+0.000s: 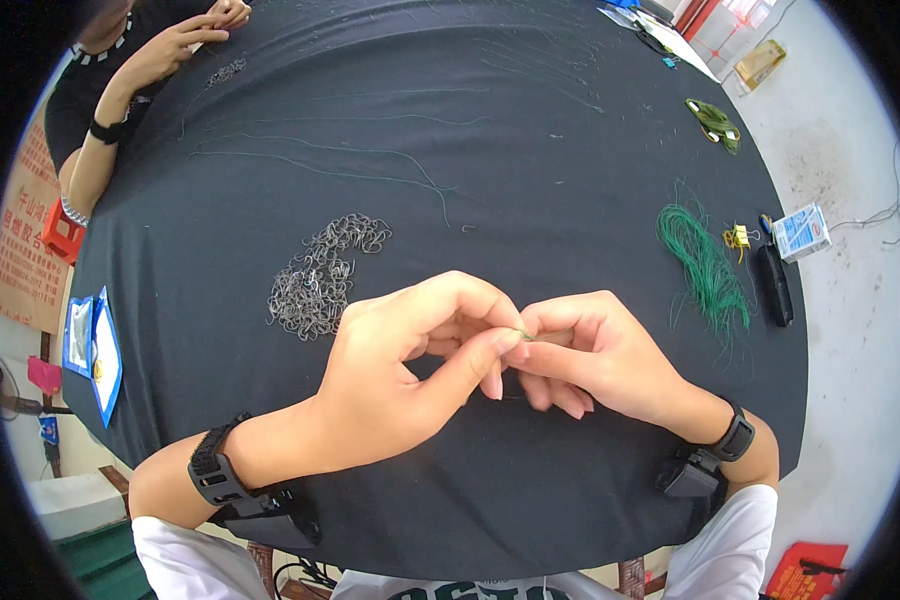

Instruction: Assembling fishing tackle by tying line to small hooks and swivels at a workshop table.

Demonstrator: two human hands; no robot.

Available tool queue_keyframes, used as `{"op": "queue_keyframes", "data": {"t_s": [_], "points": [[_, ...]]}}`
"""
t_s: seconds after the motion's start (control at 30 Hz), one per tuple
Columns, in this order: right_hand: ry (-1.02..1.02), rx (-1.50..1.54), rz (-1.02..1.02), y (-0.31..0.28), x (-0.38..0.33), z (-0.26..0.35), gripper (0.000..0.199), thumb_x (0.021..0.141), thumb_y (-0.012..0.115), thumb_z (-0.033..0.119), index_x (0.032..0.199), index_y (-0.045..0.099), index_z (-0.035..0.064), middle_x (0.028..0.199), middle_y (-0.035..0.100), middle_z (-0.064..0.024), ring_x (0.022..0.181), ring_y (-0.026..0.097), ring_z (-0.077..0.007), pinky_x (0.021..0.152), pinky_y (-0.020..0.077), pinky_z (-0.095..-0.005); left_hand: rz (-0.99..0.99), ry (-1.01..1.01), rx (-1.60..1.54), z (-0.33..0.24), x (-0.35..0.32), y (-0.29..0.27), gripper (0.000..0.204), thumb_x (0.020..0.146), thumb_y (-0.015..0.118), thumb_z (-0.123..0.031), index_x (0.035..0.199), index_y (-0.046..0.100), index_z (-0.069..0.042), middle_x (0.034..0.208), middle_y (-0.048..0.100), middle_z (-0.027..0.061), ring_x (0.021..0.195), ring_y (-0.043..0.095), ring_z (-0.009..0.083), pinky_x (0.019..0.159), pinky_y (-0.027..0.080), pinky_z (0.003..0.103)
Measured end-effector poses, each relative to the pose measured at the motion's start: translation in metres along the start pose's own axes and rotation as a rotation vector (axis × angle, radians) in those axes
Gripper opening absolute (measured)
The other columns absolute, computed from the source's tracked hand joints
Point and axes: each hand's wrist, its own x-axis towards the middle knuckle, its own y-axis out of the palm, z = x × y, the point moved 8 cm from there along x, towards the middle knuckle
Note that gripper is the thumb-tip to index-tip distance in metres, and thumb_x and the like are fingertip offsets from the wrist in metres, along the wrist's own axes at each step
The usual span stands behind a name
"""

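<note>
Over the near middle of the table, my left hand (400,365) and my right hand (605,355) meet fingertip to fingertip. Both are closed in a pinch, thumb against forefinger. A tiny dark-green bit of fishing line (526,337) shows between the tips; whatever else they grip is hidden. Just beyond my left hand lies a loose pile of small grey metal fish hooks (315,285). To the right of my right hand is a bundle of green fishing line (705,265), its strands spread out.
Black cloth (530,480) covers the table. Loose green strands (340,160) lie farther off. Along the right edge are a yellow clip (738,237), a small box (801,233), a black case (773,285) and an olive line coil (713,125). Blue-edged packets (92,345) lie left. Another person's hand (175,50) works far left.
</note>
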Motion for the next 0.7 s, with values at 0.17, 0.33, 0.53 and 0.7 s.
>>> {"op": "queue_keyframes", "data": {"t_s": [0.17, 0.33, 0.53, 0.7], "points": [[-0.261, -0.047, -0.282, -0.018, -0.008, 0.022, 0.017, 0.096, 0.048, 0.01, 0.105, 0.058, 0.0, 0.096, 0.061, -0.0071, 0.052, 0.051, -0.003, 0.043, 0.0399, -0.0172, -0.02, 0.125, 0.167, -0.004, 0.0, -0.004, 0.008, 0.088, 0.054, 0.007, 0.096, 0.057, 0.006, 0.085, 0.062, 0.0105, 0.069, 0.064, 0.0123, 0.058, 0.052, 0.021], [-0.557, -0.335, -0.349, -0.013, -0.018, 0.04, 0.008, 0.089, 0.059, 0.006, 0.096, 0.062, 0.0022, 0.088, 0.059, -0.0025, 0.052, 0.044, 0.0004, 0.044, 0.031, -0.0161, -0.066, 0.286, 0.34, -0.012, -0.003, -0.007, 0.01, 0.085, 0.057, 0.01, 0.094, 0.058, 0.006, 0.088, 0.062, 0.0107, 0.068, 0.063, 0.0116, 0.058, 0.052, 0.02], [-0.584, -0.391, -0.327, -0.012, -0.016, 0.035, 0.005, 0.085, 0.065, 0.006, 0.088, 0.063, 0.0027, 0.08, 0.057, 0.0009, 0.053, 0.042, 0.001, 0.045, 0.0289, -0.0173, -0.047, 0.273, 0.375, -0.011, -0.002, -0.003, 0.01, 0.085, 0.058, 0.008, 0.094, 0.059, 0.006, 0.087, 0.062, 0.0101, 0.068, 0.063, 0.011, 0.058, 0.052, 0.02], [-0.573, -0.311, -0.312, -0.014, -0.016, 0.031, 0.005, 0.086, 0.064, 0.005, 0.09, 0.063, 0.0019, 0.078, 0.058, 0.0008, 0.057, 0.045, 0.0003, 0.048, 0.031, -0.0167, -0.061, 0.226, 0.372, -0.009, 0.001, -0.003, 0.014, 0.085, 0.06, 0.006, 0.099, 0.06, 0.005, 0.086, 0.062, 0.0086, 0.067, 0.061, 0.0096, 0.058, 0.051, 0.019]]}}
